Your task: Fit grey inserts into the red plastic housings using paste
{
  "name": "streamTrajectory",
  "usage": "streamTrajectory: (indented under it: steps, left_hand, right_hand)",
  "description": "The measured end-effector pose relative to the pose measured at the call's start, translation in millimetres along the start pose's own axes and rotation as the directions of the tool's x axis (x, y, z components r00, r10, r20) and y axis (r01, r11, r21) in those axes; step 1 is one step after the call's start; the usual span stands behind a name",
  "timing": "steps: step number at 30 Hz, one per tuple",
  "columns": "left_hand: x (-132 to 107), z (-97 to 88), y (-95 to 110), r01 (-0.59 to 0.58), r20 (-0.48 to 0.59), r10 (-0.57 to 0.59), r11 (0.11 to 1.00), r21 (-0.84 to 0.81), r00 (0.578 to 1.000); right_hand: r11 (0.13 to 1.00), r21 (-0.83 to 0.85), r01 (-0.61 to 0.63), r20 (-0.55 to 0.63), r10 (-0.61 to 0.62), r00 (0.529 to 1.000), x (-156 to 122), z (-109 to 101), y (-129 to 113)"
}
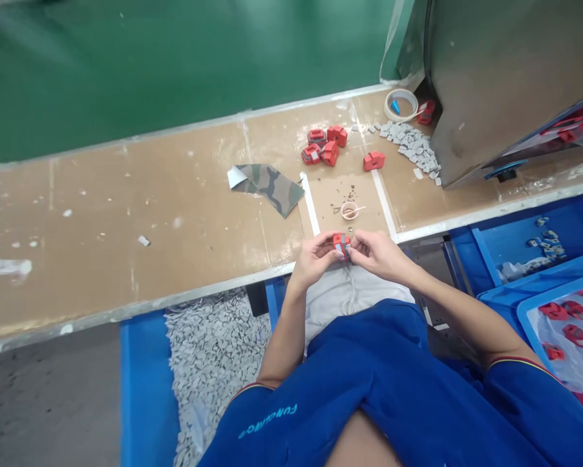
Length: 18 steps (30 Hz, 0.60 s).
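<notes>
Between my two hands, just past the bench's front edge, is a small red and grey plastic part. My left hand grips it from the left with thumb and fingers. From the other side, my right hand pinches at its right edge; whether a smaller piece sits in those fingertips is hidden. Beyond the hands stands a little cup with a thin white stick in it, and dark specks lie around it. Several similar red parts are grouped farther back, with a single red part to their right.
A camouflage-pattern sheet lies left of the cup. Small grey pieces are heaped near a tape roll and a metal cabinet. Below, a blue bin holds many grey pieces; a blue tray at right holds red parts.
</notes>
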<state>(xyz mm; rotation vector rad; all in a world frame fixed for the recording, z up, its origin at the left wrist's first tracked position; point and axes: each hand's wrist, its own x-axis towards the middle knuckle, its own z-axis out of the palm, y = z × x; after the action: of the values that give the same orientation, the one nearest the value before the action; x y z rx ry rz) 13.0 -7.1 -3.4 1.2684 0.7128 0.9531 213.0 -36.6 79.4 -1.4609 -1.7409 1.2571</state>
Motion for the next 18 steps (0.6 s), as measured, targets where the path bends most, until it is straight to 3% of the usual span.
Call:
streamTrajectory:
  steps: [4, 8, 10, 13, 15, 18]
  left_hand:
    - [-2, -0.5, -2, -0.051, 0.019, 0.049, 0.993, 0.105, 0.999]
    - [13, -15.6, 10, -0.21, 0.203, 0.15, 0.925, 0.317, 0.967]
    - [39, -34.7, 24, -0.272, 0.233, 0.201, 0.902, 0.336, 0.952]
    - [104, -66.8, 43, -0.321, 0.09, 0.316, 0.826, 0.464, 0.944]
    - [147, -80.2, 48, -0.208, -0.032, 0.382, 0.571, 0.794, 0.924]
    - [180, -85.4, 47, -0.039, -0.063, 0.246, 0.39, 0.92, 0.967]
  right_hand:
    - [1.0, -0.03, 0.008, -0.024, -0.009, 1.0, 1, 7, -1]
    - [1.0, -0.007, 0.008, -0.034, -0.009, 0.999, -24, -5, -5]
    - [0.999, -0.044, -0.011, -0.077, 0.008, 0.997, -46, -26, -2]
    - [0.969, -0.228, -0.097, -0.237, 0.042, 0.971, -80, -83, 16]
    - [0.878, -0.373, -0.298, -0.439, 0.116, 0.891, -98, -135, 37]
    - [0.574, -0.421, -0.702, -0.711, 0.272, 0.648, -112, -219, 79]
